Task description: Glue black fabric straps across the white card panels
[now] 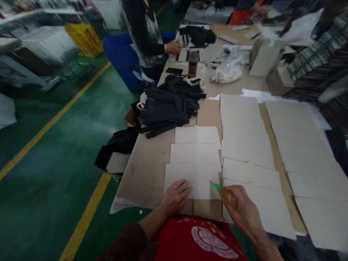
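Observation:
My left hand (177,197) lies flat, fingers out, on the lower left part of the nearest pale card sheet (199,177). In my right hand (243,206) is a glue bottle (229,197), amber-brown with a green nozzle (214,184). The fingers wrap round it, and the nozzle tip points left, at or just above the right part of that sheet; contact is unclear. Behind this sheet, more pale sheets (195,135) overlap in a column. Two further columns of overlapping sheets (248,174) lie to the right.
Dark fabric strips (165,108) are piled at the table's left edge, beyond the sheets. Past them stand a dark drink cup (193,64), a phone (174,71) and a clear plastic bag (230,69). A person (148,40) works at the far left side, by a blue bin (119,59).

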{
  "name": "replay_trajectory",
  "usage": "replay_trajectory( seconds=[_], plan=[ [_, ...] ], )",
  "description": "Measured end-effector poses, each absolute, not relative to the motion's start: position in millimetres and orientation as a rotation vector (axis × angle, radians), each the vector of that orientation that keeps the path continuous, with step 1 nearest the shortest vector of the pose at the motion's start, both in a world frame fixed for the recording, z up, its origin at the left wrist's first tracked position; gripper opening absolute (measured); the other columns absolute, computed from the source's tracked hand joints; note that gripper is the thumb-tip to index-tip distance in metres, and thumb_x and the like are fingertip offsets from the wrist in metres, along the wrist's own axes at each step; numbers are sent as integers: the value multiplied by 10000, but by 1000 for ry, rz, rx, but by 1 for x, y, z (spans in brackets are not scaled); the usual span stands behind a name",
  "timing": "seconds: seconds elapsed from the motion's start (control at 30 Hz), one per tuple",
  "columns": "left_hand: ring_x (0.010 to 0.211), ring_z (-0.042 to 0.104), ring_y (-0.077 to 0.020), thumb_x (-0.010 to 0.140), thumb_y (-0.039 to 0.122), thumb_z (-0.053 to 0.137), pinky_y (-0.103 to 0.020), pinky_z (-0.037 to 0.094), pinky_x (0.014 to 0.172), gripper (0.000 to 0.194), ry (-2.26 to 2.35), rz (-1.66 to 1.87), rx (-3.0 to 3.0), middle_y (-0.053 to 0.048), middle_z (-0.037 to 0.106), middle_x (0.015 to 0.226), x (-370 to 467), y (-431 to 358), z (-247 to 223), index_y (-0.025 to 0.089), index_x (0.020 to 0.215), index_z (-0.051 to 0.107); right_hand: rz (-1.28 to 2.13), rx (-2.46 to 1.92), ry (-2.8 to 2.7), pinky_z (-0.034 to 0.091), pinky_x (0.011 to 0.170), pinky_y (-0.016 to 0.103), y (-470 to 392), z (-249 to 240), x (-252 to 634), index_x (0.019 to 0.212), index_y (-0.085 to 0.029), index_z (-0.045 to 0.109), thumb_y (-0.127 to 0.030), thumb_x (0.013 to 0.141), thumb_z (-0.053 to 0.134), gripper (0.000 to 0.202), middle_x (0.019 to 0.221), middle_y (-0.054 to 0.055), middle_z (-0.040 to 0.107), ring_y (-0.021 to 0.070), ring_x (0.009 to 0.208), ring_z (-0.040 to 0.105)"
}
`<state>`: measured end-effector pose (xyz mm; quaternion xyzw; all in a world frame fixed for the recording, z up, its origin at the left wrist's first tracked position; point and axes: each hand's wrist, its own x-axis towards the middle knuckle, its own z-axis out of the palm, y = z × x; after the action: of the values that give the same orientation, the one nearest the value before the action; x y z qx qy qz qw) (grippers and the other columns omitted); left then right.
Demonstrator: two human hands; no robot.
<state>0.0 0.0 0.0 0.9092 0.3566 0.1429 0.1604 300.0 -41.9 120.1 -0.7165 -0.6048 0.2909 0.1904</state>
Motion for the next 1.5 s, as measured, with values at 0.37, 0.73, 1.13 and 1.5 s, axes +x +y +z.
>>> replay_trajectory(
  seconds=[0.37,0.73,1.13,1.5],
  plan=[
    [1354,436,-233,909,142,502,-435,436,1106,438,1057,604,2542,-90,568,1392,-11,-3,7,190,1342,537,1115,-1932,-819,538,715,349,-40,111,268,1094,-216,573,-600,626,752,631,930,33,703,247,823,650],
    [1344,445,-247,947,195,488,-470,405,1111,429,1546,458,2413,-69,536,1438,-59,21,9,223,1374,523,1148,-1653,-1531,479,886,364,-17,93,209,1068,-237,583,-393,807,643,310,1057,41,609,226,983,582],
    [1322,459,-252,930,201,512,-479,408,1101,414,1521,498,2428,-74,560,1409,-59,19,9,217,1341,553,1019,-1591,-1811,499,899,364,-10,89,206,1092,-253,568,-289,836,605,261,1092,40,574,217,1019,577],
    [1326,457,-244,914,181,489,-469,394,1120,428,1532,516,2408,-95,552,1409,-58,17,12,189,1340,536,852,-1518,-2097,531,867,370,5,102,187,1162,-245,535,-232,881,535,281,1165,73,552,218,998,604]
  ],
)
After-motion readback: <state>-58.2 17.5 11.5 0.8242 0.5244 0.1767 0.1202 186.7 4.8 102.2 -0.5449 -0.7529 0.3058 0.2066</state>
